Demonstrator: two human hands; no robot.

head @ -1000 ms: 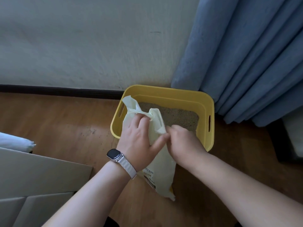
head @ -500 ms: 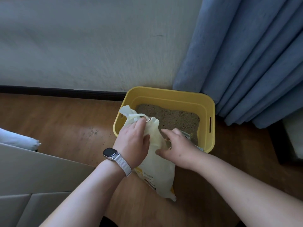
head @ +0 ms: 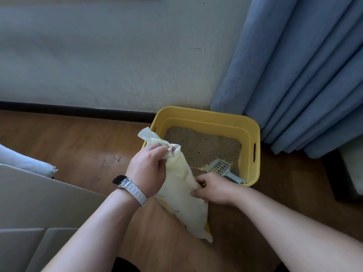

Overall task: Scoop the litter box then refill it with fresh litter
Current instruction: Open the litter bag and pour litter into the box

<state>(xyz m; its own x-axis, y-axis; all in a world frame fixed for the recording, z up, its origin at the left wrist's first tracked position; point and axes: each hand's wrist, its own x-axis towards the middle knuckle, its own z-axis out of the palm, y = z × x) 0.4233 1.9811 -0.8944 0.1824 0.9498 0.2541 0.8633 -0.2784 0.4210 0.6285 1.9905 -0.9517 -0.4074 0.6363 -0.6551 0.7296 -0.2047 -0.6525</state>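
The left hand [head: 148,169], a smartwatch [head: 120,181] on its wrist, grips the crumpled top of a pale litter bag [head: 183,195] at the near left corner of the yellow litter box [head: 253,134]. The right hand [head: 213,188] pinches the bag's side, fingers curled. The bag's bottom rests on the wooden floor [head: 78,146]. A grey scoop [head: 221,167] lies on the litter [head: 202,144] inside the box, beside a blue curtain [head: 304,75].

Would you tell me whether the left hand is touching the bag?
Touching. The head view shows the left hand gripping the gathered top of the bag, with its fingers curled round the crumpled plastic.
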